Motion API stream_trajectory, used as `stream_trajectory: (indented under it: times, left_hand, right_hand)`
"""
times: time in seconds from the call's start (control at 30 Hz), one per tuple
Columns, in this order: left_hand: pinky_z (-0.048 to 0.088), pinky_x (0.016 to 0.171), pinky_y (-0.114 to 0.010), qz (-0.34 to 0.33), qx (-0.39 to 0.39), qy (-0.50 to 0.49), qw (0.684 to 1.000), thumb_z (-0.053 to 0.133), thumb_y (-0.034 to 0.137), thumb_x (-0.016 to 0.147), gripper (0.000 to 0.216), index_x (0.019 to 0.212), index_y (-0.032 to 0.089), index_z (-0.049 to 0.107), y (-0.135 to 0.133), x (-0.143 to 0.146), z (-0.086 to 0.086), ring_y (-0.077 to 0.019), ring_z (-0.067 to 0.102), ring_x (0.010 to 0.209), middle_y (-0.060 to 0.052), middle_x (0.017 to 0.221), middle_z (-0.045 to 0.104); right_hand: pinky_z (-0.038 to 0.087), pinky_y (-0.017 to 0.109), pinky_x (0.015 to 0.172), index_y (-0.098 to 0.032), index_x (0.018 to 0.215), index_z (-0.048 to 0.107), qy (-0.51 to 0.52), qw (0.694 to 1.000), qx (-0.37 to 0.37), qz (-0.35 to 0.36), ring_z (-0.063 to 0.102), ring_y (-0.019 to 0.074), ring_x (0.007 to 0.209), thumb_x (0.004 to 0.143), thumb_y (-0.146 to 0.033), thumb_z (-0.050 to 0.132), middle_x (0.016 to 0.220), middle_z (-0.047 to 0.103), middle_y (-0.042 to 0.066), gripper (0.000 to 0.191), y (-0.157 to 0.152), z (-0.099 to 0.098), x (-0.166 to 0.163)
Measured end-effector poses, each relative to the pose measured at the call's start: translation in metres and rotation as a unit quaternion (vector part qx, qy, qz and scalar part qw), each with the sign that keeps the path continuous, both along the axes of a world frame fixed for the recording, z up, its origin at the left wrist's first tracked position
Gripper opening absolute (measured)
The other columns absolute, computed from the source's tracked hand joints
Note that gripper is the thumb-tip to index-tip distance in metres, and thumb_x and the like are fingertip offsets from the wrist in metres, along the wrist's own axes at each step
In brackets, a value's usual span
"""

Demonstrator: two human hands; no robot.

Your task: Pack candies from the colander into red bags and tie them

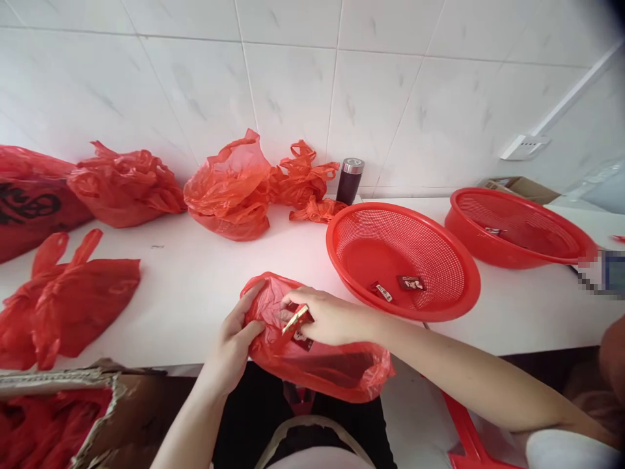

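Observation:
A red plastic bag point(322, 368) lies at the front edge of the white table point(205, 280). My left hand point(234, 342) grips the bag's rim on its left side and holds it apart. My right hand point(325, 316) is closed on small wrapped packets point(297, 320), one gold and one dark, at the bag's mouth. Just right of my hands sits a red mesh basket point(459, 286) holding two dark wrapped candies point(411, 283).
A second red basket point(463, 225) stands at the far right. Several stuffed red bags point(127, 185) line the tiled wall, with a dark flask point(349, 179) among them. A tied red bag point(73, 293) lies at left. A cardboard box point(63, 381) of red bags sits below left.

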State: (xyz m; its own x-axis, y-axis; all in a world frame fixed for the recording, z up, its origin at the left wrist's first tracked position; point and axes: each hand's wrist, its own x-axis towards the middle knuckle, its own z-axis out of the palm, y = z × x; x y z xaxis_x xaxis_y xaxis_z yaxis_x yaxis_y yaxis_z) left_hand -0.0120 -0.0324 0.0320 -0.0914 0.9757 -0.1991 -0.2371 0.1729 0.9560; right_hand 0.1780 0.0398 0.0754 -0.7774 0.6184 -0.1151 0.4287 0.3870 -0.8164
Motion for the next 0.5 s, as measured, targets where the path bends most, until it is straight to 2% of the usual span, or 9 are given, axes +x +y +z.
stream_trajectory:
  times: [0.07, 0.13, 0.23, 0.37, 0.43, 0.5]
  left_hand:
    - [0.050, 0.084, -0.026, -0.003, 0.012, 0.012, 1.000, 0.060, 0.018, 0.077, 0.067, 0.142, 0.023, 0.044, -0.002, -0.007, -0.001, -0.0248, 0.056, 0.115, -0.008, 0.140, 0.051]
    - [0.046, 0.094, -0.027, 0.010, 0.023, 0.016, 1.000, 0.059, 0.016, 0.075, 0.064, 0.138, 0.022, 0.049, -0.002, -0.013, -0.001, -0.0258, 0.048, 0.126, -0.007, 0.146, 0.046]
    - [0.044, 0.095, -0.025, 0.061, 0.028, 0.018, 0.998, 0.060, 0.018, 0.075, 0.065, 0.139, 0.023, 0.048, -0.001, -0.016, 0.000, -0.0248, 0.044, 0.131, -0.006, 0.147, 0.044]
    - [0.045, 0.089, -0.020, 0.139, 0.035, 0.050, 0.988, 0.063, 0.021, 0.074, 0.065, 0.137, 0.024, 0.050, 0.003, -0.019, -0.004, -0.0225, 0.045, 0.129, -0.006, 0.145, 0.047]
    - [0.047, 0.083, -0.021, 0.140, 0.024, 0.060, 0.988, 0.065, 0.024, 0.074, 0.069, 0.140, 0.025, 0.047, 0.003, -0.022, -0.010, -0.0221, 0.055, 0.118, -0.007, 0.140, 0.052]
    - [0.048, 0.080, -0.024, 0.115, 0.007, 0.069, 0.991, 0.065, 0.028, 0.076, 0.072, 0.143, 0.025, 0.042, 0.003, -0.027, -0.015, -0.0202, 0.063, 0.099, -0.007, 0.129, 0.061]
  right_hand:
    - [0.049, 0.035, 0.086, -0.027, 0.101, 0.059, -0.064, 0.994, 0.079, -0.031, 0.057, 0.0246, 0.108, 0.071, 0.001, 0.056, 0.114, 0.060, 0.004, 0.041, 0.013, -0.023, -0.007]
    - [0.048, 0.035, 0.091, -0.027, 0.099, 0.062, -0.115, 0.984, 0.133, -0.024, 0.056, 0.0260, 0.114, 0.077, -0.001, 0.052, 0.116, 0.061, 0.004, 0.035, 0.026, -0.032, -0.010]
    - [0.046, 0.035, 0.094, -0.021, 0.088, 0.065, -0.166, 0.967, 0.192, 0.012, 0.056, 0.0258, 0.116, 0.086, -0.006, 0.045, 0.114, 0.064, 0.005, 0.025, 0.037, -0.026, -0.011]
    - [0.047, 0.042, 0.090, -0.015, 0.073, 0.065, -0.199, 0.956, 0.215, 0.014, 0.061, 0.0322, 0.106, 0.083, -0.005, 0.047, 0.107, 0.066, 0.013, 0.022, 0.034, -0.018, -0.013]
    - [0.047, 0.040, 0.093, -0.018, 0.082, 0.069, -0.178, 0.960, 0.216, 0.016, 0.060, 0.0298, 0.109, 0.084, -0.007, 0.047, 0.117, 0.063, 0.011, 0.024, 0.030, -0.013, -0.011]
    - [0.044, 0.035, 0.099, -0.024, 0.096, 0.070, -0.097, 0.972, 0.215, 0.002, 0.055, 0.0238, 0.117, 0.089, -0.014, 0.045, 0.128, 0.059, 0.005, 0.028, 0.029, -0.002, -0.002]
